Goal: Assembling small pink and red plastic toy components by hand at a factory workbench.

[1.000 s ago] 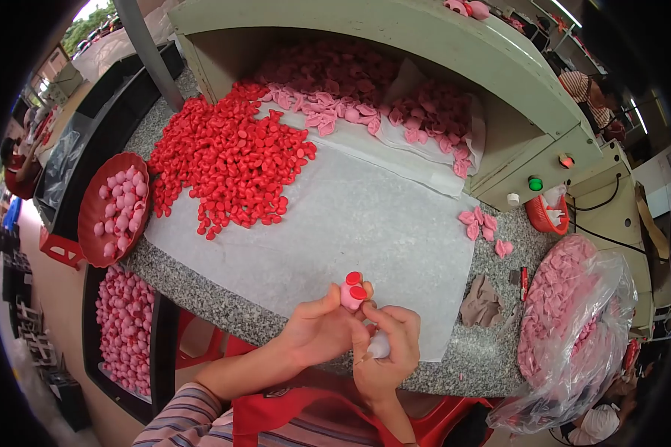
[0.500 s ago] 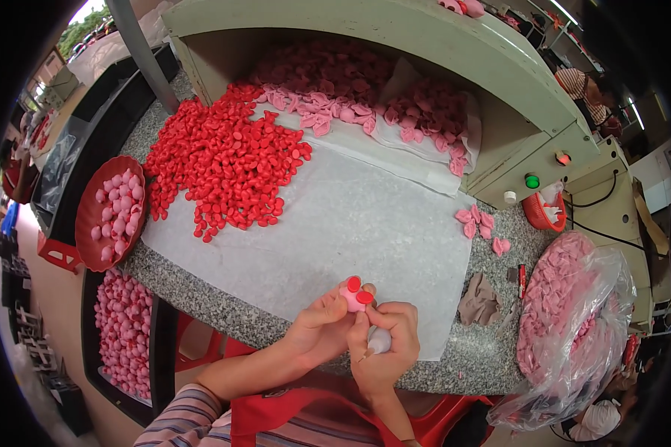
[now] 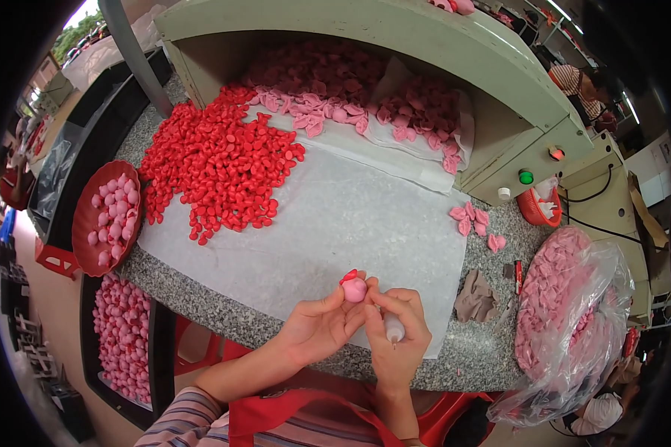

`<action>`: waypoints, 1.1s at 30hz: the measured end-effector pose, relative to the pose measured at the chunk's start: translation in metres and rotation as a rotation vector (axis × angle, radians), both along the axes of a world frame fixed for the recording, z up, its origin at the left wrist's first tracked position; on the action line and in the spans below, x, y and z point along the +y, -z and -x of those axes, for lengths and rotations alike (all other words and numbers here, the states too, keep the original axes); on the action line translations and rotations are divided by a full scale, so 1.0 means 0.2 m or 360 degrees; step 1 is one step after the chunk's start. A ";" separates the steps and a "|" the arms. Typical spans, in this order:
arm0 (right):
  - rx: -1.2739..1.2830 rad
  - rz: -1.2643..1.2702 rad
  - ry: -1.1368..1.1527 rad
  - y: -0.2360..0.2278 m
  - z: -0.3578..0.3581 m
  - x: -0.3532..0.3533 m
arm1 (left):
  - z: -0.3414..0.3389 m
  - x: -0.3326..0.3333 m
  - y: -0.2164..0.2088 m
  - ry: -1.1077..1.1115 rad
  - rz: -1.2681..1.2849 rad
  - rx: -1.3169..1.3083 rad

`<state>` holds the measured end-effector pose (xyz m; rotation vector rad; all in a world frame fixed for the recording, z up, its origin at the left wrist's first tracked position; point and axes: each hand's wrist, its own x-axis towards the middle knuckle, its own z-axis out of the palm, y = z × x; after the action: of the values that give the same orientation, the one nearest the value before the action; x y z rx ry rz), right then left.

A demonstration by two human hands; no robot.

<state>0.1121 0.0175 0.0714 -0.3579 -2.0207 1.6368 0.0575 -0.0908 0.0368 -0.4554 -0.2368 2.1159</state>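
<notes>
Over the near part of the white paper [image 3: 380, 223], a small round pink toy part [image 3: 354, 290] with a red oval foot-like piece [image 3: 349, 276] on its upper left is pinched in the fingers of my left hand [image 3: 317, 324]. Close beside it, the fingertips of my right hand [image 3: 401, 339] reach the pink part's right side. Curled in that same right hand is a small whitish bottle [image 3: 394, 328], its thin tip pointing down toward me. Several loose red pieces [image 3: 216, 164] lie heaped at the paper's far left.
Pink pieces [image 3: 335, 112] fill the pale green box-shaped machine [image 3: 365, 18] at the back. A red bowl [image 3: 82, 223] and black crate [image 3: 156, 335] of pink parts stand left. Right lie a grey cloth [image 3: 476, 298], a red marker [image 3: 519, 276] and a plastic bag [image 3: 600, 298].
The pink part has turned in my fingers: two red pieces faced up before, and now its round pink side shows with one red piece. My right hand has shifted slightly right.
</notes>
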 end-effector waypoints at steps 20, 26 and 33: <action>0.0037 -0.0181 -0.0056 -0.04 0.01 -0.01 | 0.00 -0.04 0.02 0.0062 0.0256 0.0792; 0.0124 0.0019 -0.0232 -0.04 0.00 -0.04 | -0.01 -0.09 0.01 -0.0046 0.0635 0.1179; 0.0176 0.0240 -0.0356 0.02 -0.01 -0.03 | -0.01 -0.08 0.05 -0.0375 0.0805 0.1586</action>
<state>0.1144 0.0106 0.0678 -0.0925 -1.9166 1.9066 0.0594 -0.1060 0.0260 0.3992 0.8596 2.3590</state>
